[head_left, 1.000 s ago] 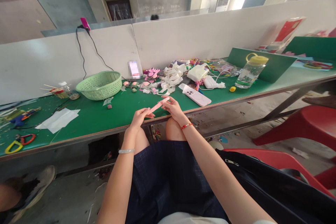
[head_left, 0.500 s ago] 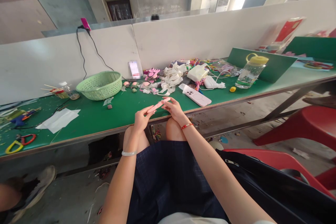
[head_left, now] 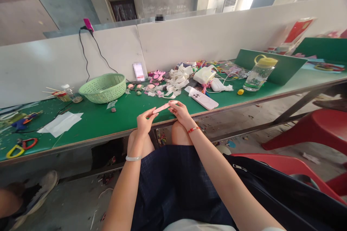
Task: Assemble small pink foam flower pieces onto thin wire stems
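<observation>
A slim pale pink strip (head_left: pixel 163 108) is stretched between my two hands above the front edge of the green table (head_left: pixel 130 115). Its left end is pinched by the fingers of my left hand (head_left: pixel 145 121). Near its right end, my right hand (head_left: pixel 180 111) grips it between thumb and fingers. What the strip is made of I cannot make out. Just beyond my right hand lies a pink phone (head_left: pixel 204 100), back side up. White ribbon strips (head_left: pixel 179 79) are heaped behind my hands, beside small pink pieces (head_left: pixel 139 86).
A green basket (head_left: pixel 104 90) stands at the left back, with white paper (head_left: pixel 61 123) and scissors (head_left: pixel 21 148) nearer. A lit phone (head_left: pixel 139 71) leans on the partition. On the right are a water bottle (head_left: pixel 260 74), a yellow cap (head_left: pixel 240 92) and red stools (head_left: pixel 314 126). Another person's shoe (head_left: pixel 40 191) shows lower left.
My left hand has shifted slightly left along the strip, so more of the strip shows between my hands. My right hand has barely moved.
</observation>
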A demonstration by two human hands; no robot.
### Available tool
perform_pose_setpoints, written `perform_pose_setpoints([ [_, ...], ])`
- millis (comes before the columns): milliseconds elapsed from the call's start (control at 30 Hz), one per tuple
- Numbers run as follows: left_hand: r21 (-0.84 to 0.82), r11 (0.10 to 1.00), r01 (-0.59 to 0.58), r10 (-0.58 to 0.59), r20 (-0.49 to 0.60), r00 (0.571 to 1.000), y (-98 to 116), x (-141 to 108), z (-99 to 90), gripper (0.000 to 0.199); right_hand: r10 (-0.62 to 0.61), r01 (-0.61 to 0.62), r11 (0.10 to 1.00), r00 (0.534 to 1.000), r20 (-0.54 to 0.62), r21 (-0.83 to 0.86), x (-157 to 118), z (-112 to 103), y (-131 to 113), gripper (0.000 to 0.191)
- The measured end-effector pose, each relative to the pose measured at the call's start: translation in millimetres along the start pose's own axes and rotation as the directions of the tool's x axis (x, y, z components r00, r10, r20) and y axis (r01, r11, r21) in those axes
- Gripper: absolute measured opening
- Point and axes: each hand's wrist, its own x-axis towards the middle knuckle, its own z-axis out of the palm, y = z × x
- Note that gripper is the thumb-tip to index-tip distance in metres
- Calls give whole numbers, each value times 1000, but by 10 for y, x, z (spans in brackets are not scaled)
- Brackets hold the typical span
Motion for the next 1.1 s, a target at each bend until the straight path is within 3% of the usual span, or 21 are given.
perform_pose_setpoints([
  [200, 48, 998, -40, 41, -10, 999, 14, -1, -3, 27, 4, -4, 1000, 1000, 2, 23, 3, -2, 11, 41],
  [400, -6, 1000, 27, -27, -12, 1000, 14, 5, 2, 39, 26, -25, 998, 999, -21, 54, 21, -13, 3, 41],
  [600, -50, 998, 34, -33, 8, 999, 11, 4, 4, 29, 34, -34, 998, 999, -6, 46, 29, -32, -11, 41],
  [733, -62, 997, 52, -52, -9, 999, 31, 1, 11, 35, 41, -41, 997, 999, -10, 63, 28, -41, -27, 40],
  [867, -118, 990, 71, -66, 48, 997, 59, -8, 13, 45, 43, -42, 997, 999, -8, 71, 10, -29, -41, 42],
  [1000, -48, 998, -46, 52, 122, 991, 76, -27, 20, 64, 21, -21, 1000, 999, 33, 0, -23, 16, -37, 40],
  [1100, 102, 982, -158, 145, 122, 982, 74, -31, 29, 50, 21, -15, 998, 996, 90, -68, -46, 50, -32, 39],
])
